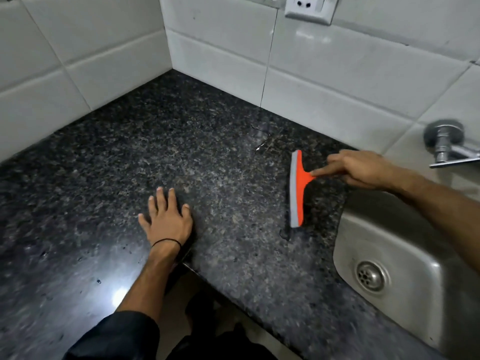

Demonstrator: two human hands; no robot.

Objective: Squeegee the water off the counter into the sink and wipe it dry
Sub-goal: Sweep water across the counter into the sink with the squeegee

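Note:
An orange squeegee point(298, 188) with a grey blade stands on the dark speckled granite counter point(161, 141), blade edge facing left. My right hand point(361, 168) is shut on its handle, index finger stretched along it. A little water point(263, 144) glistens on the counter beyond the blade's far end, and a few drops lie near its near end. My left hand point(166, 219) rests flat on the counter, fingers spread, holding nothing. The steel sink point(389, 255) with its drain sits to the right of the squeegee.
White tiled walls close the counter at the back and left, meeting in a corner. A wall socket point(309, 7) is high on the back wall. A chrome tap point(446, 144) juts from the wall above the sink. The counter's front edge runs diagonally near my legs.

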